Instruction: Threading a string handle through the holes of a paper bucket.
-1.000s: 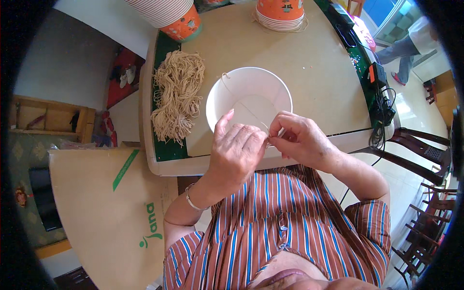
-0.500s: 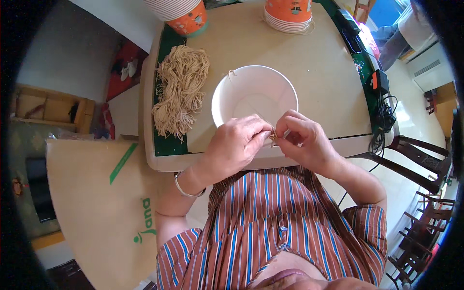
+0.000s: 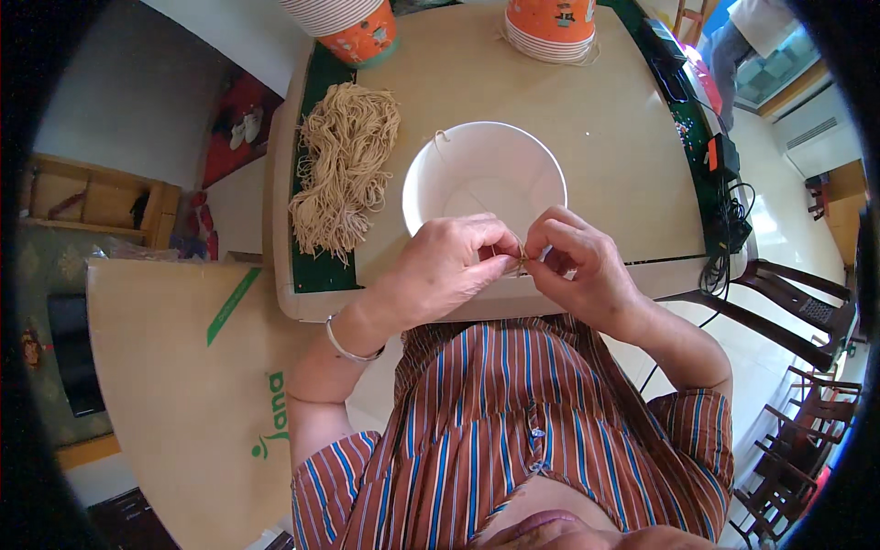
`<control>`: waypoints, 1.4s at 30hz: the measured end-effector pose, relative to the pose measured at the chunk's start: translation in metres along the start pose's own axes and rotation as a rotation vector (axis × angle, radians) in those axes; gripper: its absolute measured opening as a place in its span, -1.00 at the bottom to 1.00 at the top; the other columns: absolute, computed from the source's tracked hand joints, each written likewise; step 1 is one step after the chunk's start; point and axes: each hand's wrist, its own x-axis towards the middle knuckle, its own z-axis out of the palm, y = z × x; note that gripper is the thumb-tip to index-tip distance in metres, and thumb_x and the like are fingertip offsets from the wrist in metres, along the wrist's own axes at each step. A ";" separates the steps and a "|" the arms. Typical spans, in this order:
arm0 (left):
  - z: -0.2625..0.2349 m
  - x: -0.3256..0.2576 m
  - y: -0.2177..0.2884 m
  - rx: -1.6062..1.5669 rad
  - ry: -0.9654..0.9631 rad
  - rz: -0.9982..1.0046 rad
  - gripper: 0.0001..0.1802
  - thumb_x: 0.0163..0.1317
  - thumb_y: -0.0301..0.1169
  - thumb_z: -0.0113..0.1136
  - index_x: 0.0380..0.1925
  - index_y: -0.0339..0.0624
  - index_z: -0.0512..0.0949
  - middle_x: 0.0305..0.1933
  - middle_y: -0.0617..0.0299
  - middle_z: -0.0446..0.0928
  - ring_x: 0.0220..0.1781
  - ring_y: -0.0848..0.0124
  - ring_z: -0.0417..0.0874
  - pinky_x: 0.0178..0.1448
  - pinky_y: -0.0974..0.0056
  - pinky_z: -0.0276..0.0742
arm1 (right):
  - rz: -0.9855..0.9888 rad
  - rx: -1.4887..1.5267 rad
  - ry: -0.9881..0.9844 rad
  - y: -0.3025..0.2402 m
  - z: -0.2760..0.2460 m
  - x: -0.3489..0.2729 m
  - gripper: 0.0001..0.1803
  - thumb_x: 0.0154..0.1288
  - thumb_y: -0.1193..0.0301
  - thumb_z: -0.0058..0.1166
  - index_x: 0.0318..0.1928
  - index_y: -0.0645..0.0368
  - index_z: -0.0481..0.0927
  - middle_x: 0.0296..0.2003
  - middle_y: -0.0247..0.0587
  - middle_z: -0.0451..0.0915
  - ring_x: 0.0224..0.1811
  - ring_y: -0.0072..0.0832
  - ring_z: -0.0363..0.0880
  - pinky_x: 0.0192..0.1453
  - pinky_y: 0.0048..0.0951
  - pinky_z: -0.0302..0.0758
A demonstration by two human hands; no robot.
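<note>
A white paper bucket stands on the table in front of me, its mouth facing up. A tan string loops over its far rim and hangs inside. At the near rim, my left hand and my right hand meet fingertip to fingertip. Both are closed in a pinch on a thin tan string, mostly hidden by the fingers. Whether there is a knot in it is too small to tell. Left of the bucket lies a thick bundle of tan strings.
Stacked orange buckets stand at the far side, and another stack at the far left. Black adapters and cables run along the table's right edge. A large cardboard box is at my left, a chair at right. Another person stands beyond.
My hands stay pinched together at the near rim, with only slight finger movement on the string. In the background, the other person has shifted position.
</note>
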 end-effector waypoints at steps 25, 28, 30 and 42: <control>0.023 -0.005 -0.007 0.434 0.293 0.352 -0.82 0.08 -0.56 0.30 -0.33 -0.20 0.49 -0.35 0.11 0.55 -0.17 0.07 0.64 0.01 0.03 0.52 | 0.162 0.111 0.028 0.005 0.003 -0.005 -0.88 0.28 0.61 0.15 -0.17 0.27 0.59 -0.33 -0.19 0.56 -0.43 -0.52 0.54 -0.34 -0.44 0.48; 0.025 -0.006 -0.010 0.414 0.301 0.357 -0.80 0.08 -0.57 0.31 -0.33 -0.20 0.49 -0.35 0.09 0.56 -0.18 0.05 0.65 0.03 0.03 0.53 | 0.124 0.092 0.045 0.007 0.005 -0.005 -0.87 0.30 0.60 0.16 -0.15 0.28 0.61 -0.35 -0.18 0.59 -0.43 -0.53 0.53 -0.34 -0.44 0.47; 0.026 -0.006 -0.011 0.404 0.309 0.370 -0.80 0.07 -0.57 0.32 -0.33 -0.20 0.48 -0.35 0.09 0.56 -0.18 0.04 0.66 0.04 0.03 0.54 | 0.131 0.080 0.048 0.007 0.005 -0.005 -0.88 0.30 0.59 0.17 -0.15 0.27 0.61 -0.35 -0.17 0.59 -0.44 -0.54 0.52 -0.35 -0.45 0.47; 0.027 -0.006 -0.010 0.418 0.363 0.393 -0.82 0.10 -0.57 0.34 -0.33 -0.19 0.52 -0.38 0.13 0.58 -0.27 0.10 0.67 0.16 0.02 0.58 | 0.239 0.207 0.027 0.005 0.003 -0.006 -0.90 0.33 0.60 0.18 -0.15 0.26 0.61 -0.40 -0.28 0.60 -0.42 -0.68 0.50 -0.34 -0.49 0.48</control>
